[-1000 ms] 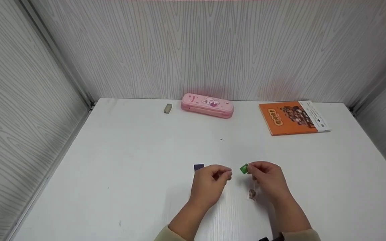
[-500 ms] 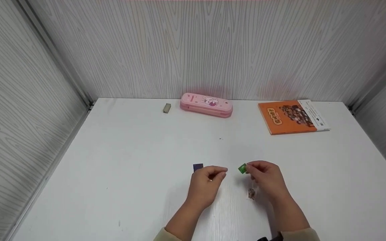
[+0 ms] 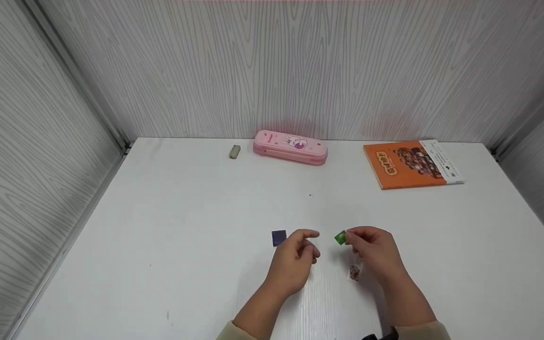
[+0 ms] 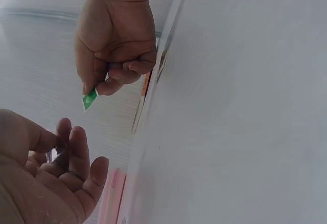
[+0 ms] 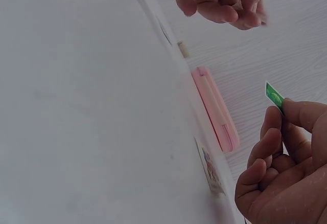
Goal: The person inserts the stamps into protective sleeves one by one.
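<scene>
1. Nearest the worktop's [image 3: 158, 212] near edge (out of frame): brown-patterned piece [image 3: 354, 273], lying just beside the right hand.
2. Left hand [image 3: 293, 262]: index extended, other fingers curled in; grip narrow. Pale glint by the thumb in the left wrist view; cannot tell whether anything is pinched.
3. Right hand [image 3: 377, 250]: grip closed to a fingertip pinch on the green piece [image 3: 340, 237], one corner free. The piece is raised off the worktop, between the hands, right of the midline between side edges.
4. Dark purple square [image 3: 278, 238]: on the worktop, just beyond the left hand.
5. Step, as judged: fine fingertip handling of the green piece. Next move seems to call for a steady pinch, free corner kept uncovered.
6. Far edge, left to right: eraser [image 3: 234, 151], pencil case [image 3: 291, 147], orange book [image 3: 411, 165] towards the far right corner.
</scene>
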`<state>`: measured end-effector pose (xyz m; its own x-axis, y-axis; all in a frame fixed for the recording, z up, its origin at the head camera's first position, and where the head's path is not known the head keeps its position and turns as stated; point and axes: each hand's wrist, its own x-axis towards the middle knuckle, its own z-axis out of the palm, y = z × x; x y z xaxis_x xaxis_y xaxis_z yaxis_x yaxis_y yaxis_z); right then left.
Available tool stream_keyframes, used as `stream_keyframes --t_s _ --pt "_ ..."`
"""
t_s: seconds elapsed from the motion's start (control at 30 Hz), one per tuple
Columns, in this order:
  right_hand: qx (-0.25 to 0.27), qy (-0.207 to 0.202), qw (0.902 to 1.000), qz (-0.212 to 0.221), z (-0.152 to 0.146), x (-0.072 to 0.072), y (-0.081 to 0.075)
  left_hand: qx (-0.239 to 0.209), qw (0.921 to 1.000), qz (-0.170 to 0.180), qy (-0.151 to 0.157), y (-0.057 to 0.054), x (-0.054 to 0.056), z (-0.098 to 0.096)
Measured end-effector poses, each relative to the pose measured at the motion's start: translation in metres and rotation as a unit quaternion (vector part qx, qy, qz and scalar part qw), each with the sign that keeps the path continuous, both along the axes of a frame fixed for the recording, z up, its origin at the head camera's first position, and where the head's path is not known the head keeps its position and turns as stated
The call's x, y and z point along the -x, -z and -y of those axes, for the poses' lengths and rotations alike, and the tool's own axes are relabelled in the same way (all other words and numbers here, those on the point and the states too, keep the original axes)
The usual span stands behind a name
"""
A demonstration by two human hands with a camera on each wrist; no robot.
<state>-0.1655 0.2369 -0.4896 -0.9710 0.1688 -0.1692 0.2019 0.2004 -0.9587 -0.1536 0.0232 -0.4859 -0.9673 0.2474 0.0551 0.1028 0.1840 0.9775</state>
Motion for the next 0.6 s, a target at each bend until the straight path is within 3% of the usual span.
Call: stream_keyframes --t_s 0.4,0.6 --pt "-0.012 -0.003 0.9999 0.002 0.0009 -0.0009 -0.0016 0.008 0.9996 -0.018 -0.019 0.0005 0.0005 0.0000" --pt "-0.004 -0.009 0.9999 -0.003 0.0029 -0.0010 -0.0038 0.008 0.9993 0.003 -0.038 0.0019 0.0012 0.0012"
